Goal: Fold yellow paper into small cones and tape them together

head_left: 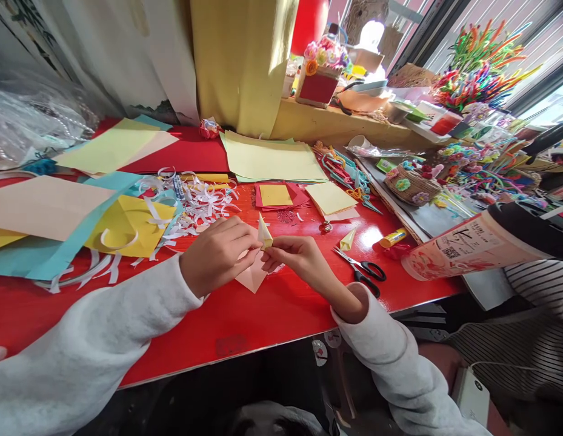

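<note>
Between my two hands, above the red table [208, 327], stands a small folded piece of pale yellow paper [263, 231] with its pointed tip up. My left hand [222, 251] pinches it from the left, fingers closed. From the right, my right hand [294, 257] grips its lower edge between thumb and fingers. Under the hands lies a pink paper sheet [253, 280], partly covered by them. A similar folded yellow paper piece [348, 240] rests to the right, beside black-handled scissors [365, 269].
White paper strips [208, 203] lie heaped at left near coloured sheets [49, 203]. Square papers [331, 200] and a large yellow stack [272, 158] sit behind. At right are a glue stick [393, 238], a tilted drink cup [472, 245] and a decorated basket [413, 184].
</note>
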`<state>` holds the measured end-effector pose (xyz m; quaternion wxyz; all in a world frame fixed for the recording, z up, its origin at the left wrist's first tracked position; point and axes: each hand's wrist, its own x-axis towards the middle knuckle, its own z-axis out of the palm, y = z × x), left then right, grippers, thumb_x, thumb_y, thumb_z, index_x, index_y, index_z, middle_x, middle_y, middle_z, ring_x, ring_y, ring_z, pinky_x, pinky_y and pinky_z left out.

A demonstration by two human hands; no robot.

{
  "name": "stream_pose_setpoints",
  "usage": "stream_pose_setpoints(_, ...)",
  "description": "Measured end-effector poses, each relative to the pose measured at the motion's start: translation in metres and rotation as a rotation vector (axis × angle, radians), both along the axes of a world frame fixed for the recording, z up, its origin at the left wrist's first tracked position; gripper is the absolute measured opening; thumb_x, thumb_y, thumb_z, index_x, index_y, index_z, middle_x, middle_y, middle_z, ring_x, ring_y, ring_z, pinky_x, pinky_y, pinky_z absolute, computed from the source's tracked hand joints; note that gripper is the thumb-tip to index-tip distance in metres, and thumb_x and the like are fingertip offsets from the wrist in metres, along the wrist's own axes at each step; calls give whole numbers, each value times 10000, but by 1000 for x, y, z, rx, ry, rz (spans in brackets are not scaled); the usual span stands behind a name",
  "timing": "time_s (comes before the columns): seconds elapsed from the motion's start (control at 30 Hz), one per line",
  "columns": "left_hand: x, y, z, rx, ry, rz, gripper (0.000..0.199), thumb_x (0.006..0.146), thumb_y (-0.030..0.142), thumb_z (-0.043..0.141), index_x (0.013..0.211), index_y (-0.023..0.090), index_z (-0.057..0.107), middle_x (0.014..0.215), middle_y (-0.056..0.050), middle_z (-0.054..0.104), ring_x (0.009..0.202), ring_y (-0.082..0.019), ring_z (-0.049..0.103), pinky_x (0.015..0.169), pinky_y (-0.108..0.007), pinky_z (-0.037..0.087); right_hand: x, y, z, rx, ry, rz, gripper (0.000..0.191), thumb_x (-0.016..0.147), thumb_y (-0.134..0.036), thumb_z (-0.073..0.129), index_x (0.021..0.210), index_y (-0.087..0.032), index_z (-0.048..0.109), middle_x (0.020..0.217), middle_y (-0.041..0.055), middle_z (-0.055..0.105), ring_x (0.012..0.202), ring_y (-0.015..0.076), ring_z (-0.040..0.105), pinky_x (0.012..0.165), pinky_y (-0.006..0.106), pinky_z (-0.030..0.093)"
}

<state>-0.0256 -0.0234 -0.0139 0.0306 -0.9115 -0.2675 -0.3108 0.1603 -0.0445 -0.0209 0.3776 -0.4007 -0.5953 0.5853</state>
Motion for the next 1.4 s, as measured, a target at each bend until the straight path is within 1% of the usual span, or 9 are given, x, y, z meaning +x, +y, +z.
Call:
stream_pose_setpoints(0.13, 0, 1, -1, -29, -3, -6, 161, 838, 187, 466, 809, 153, 621, 765, -45, 630, 742, -165, 516, 714, -308, 418, 0, -1, 1, 26, -18, -9, 216, 779, -328, 570, 733, -123, 623, 682, 20, 628, 614, 112, 637, 606, 232, 535)
stream_pose_setpoints(0.27, 1, 0, -1, -45, -20, 8, 177, 841, 172, 450, 775, 144, 612, 733, -54, 614, 713, -168, 511, 705, -322, 422, -1, -4, 0, 40, -42, -12, 196, 782, -316, 561, 749, -130, 614, 697, 20, 620, 626, 111, 636, 603, 230, 536)
stream_pose_setpoints(0.37, 2, -1, 0, -59, -15, 14, 211, 853, 179, 424, 758, 148, 610, 722, -55, 612, 704, -168, 511, 714, -336, 427, -2, -5, -1, 37, -33, -25, 184, 772, -318, 571, 770, -137, 604, 705, 15, 616, 627, 111, 637, 604, 236, 539)
stream_pose_setpoints(0.47, 3, -1, 1, -68, -11, 1, 207, 857, 171, 418, 783, 148, 610, 743, -56, 616, 712, -162, 515, 718, -332, 429, -3, -5, -2, 45, -19, -35, 172, 763, -311, 583, 780, -140, 595, 701, 8, 611, 622, 108, 638, 605, 235, 543)
stream_pose_setpoints(0.67, 3, -2, 1, -48, -48, -40, 180, 846, 150, 432, 784, 138, 600, 736, -58, 608, 702, -160, 494, 688, -316, 427, -2, -5, -4, 55, -19, -30, 148, 766, -288, 576, 773, -140, 593, 702, 9, 610, 622, 107, 638, 615, 241, 542)
stream_pose_setpoints(0.87, 2, -2, -1, -56, -24, -23, 191, 853, 156, 427, 795, 155, 609, 763, -49, 608, 732, -162, 500, 703, -307, 423, -2, -5, -5, 48, -4, -36, 137, 763, -271, 576, 801, -141, 598, 708, 10, 611, 621, 110, 640, 610, 246, 543)
stream_pose_setpoints(1.03, 1, -2, -2, 2, 20, -31, 193, 845, 145, 427, 791, 148, 612, 775, -55, 601, 748, -169, 503, 728, -316, 427, -3, -5, -5, 46, -27, -41, 110, 762, -243, 565, 777, -138, 593, 697, 9, 612, 620, 108, 641, 611, 242, 540)
stream_pose_setpoints(1.17, 2, -1, -4, 29, 14, -41, 175, 833, 129, 441, 787, 135, 610, 764, -59, 594, 751, -172, 497, 722, -310, 433, -3, -5, -4, 46, -41, -43, 93, 759, -217, 558, 778, -134, 594, 690, 9, 614, 619, 107, 644, 604, 232, 538)
stream_pose_setpoints(1.4, 2, -1, -4, -9, -49, -31, 168, 846, 136, 447, 835, 126, 614, 772, -57, 612, 722, -160, 495, 689, -299, 437, -3, -3, -2, 49, -33, -39, 97, 763, -218, 556, 781, -129, 591, 694, 9, 613, 613, 105, 642, 593, 223, 539)
